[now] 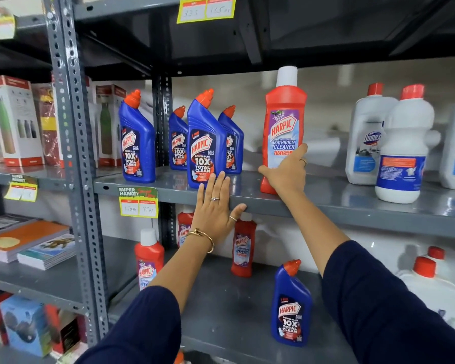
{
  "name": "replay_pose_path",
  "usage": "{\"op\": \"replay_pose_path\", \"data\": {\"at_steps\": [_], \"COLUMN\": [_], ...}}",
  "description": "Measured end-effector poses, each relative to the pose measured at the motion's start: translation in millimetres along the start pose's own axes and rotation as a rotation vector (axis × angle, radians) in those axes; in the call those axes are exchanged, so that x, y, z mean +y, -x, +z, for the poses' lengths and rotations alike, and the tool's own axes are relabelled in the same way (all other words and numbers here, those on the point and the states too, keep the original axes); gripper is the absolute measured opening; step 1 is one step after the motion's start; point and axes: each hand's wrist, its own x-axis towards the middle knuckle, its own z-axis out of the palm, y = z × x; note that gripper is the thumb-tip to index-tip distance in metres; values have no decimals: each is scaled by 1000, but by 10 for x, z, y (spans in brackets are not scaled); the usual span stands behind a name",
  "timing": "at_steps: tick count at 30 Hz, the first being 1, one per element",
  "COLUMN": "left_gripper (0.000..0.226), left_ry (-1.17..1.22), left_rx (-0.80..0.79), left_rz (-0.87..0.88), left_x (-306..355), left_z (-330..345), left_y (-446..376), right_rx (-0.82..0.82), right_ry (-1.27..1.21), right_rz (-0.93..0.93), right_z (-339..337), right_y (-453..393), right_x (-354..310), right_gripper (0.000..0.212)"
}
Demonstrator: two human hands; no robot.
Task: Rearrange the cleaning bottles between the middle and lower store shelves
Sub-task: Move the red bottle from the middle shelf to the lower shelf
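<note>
The red bathroom cleaner bottle (284,132) stands upright on the middle shelf (326,203), right of the frame's centre, and the right hand (286,172) grips its lower part with thumb and fingers around it. Left of it, the left hand (216,206) lies flat and open on the shelf edge, holding nothing, fingertips touching the front blue toilet cleaner bottle (204,143).

Middle shelf (326,203): blue bottles (206,143), red bottle (284,127), white bottles (402,148).

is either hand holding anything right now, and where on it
The right hand grips the red bathroom cleaner bottle at its lower body. The left hand holds nothing, resting flat on the middle shelf edge.
</note>
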Motion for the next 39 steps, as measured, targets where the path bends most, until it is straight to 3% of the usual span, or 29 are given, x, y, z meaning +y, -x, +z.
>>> {"op": "replay_pose_path", "data": {"at_steps": [7,12,15,18,22,25,31,39], "left_gripper": [103,73,87,89,69,72,67,60], "left_ry": [-28,-75,-62,-43,-5,2,130,183], "left_rx": [-50,-138,-111,-82,-69,-59,-32,29], "left_rz": [-23,3,21,-43,-145,-111,-90,-65], "left_x": [18,-27,-111,-212,-370,-440,-533,-583], "left_z": [-44,-105,-118,-127,-174,-163,-129,-54], "left_y": [0,-7,60,143,207,227,217,218], "right_rx": [14,88,114,94,44,-13,-158,-232], "right_ry": [-49,-140,-234,-283,-347,-369,-273,-163], "right_rz": [-55,-137,-151,-94,79,167,208,297], "right_z": [-414,-701,-751,-567,-191,63,602,1168], "right_y": [324,631,949,1360,1843,2187,2571,2494], "right_x": [-65,-103,-21,251,640,921,1452,1834], "right_gripper": [92,93,93,94,85,90,78,82]}}
